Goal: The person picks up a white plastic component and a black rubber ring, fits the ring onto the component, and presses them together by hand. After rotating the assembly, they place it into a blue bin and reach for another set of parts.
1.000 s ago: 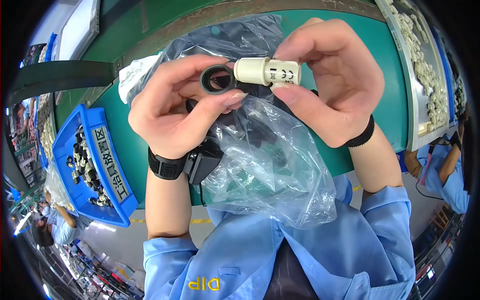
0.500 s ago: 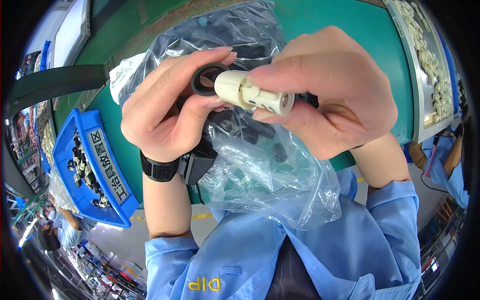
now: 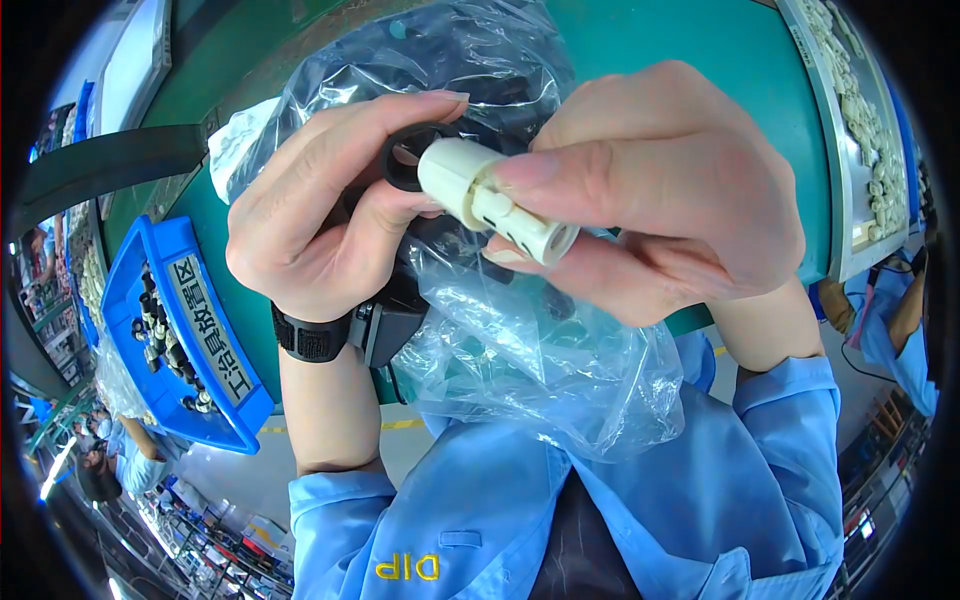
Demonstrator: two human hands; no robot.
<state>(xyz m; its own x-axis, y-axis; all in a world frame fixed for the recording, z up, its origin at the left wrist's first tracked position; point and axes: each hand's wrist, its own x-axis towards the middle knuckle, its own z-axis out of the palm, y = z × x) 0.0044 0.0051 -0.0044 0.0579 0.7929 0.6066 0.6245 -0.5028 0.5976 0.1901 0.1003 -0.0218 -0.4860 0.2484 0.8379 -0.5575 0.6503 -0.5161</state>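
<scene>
Between the thumb and fingers of my left hand is a black plastic ring, its opening turned toward the right. My right hand pinches a cream-white cylindrical plastic part with slots and a narrower end with a round hole. The wide end of that part overlaps the ring's edge in view; whether they touch, I cannot tell. Beneath both hands lies a clear plastic bag with dark round parts inside, partly hidden by my hands.
A blue bin with black-and-white small parts stands at the left. Along the right edge is a metal-rimmed tray with many cream parts. The table is green. A dark curved bar reaches in from the left. Another person's sleeve shows at far right.
The white part has tilted, its narrow end dropping lower, and its wide end has shifted slightly left. My left hand with the ring has moved slightly left.
</scene>
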